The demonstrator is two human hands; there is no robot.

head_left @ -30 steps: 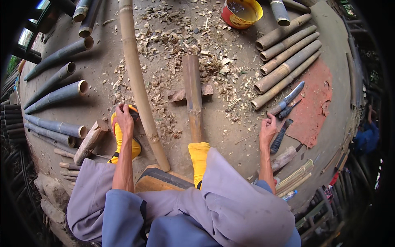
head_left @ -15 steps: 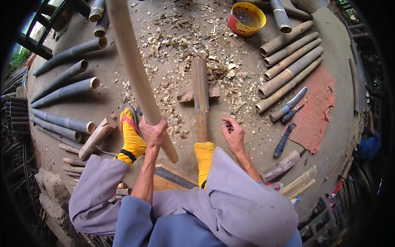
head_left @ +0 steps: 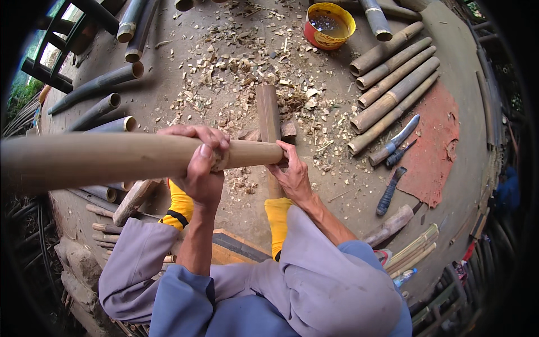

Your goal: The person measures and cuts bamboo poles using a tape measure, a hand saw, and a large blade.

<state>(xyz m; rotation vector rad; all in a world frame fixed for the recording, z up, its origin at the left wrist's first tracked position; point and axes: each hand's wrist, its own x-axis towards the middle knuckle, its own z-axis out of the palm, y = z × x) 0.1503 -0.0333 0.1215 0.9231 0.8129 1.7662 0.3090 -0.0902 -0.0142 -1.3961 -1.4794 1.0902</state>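
Note:
A long, pale bamboo pole [head_left: 112, 158] lies nearly level across the view, from the left edge to the middle. My left hand [head_left: 203, 177] grips it from beneath and around, at a ringed joint. At its right end my right hand [head_left: 295, 178] has thumb and fingers closed about the rim. Below and beyond that end, a brown bamboo length [head_left: 268, 109] rests on a wooden block [head_left: 288, 130]. My yellow-socked foot [head_left: 277, 222] is against the near end of this length. The pole hides part of the block and the ground on the left.
Wood chips [head_left: 224, 73] litter the ground ahead. Bamboo tubes lie left [head_left: 98, 84] and right [head_left: 396, 92]. Beside a red mat [head_left: 432, 151] are a curved blade [head_left: 404, 135] and a wrapped handle [head_left: 390, 191]. A yellow-red bucket [head_left: 328, 28] holds liquid at the back.
The pole has swung from steeply slanted to nearly level, its far part now at the left. My right hand, earlier empty, has moved left and taken hold of its end.

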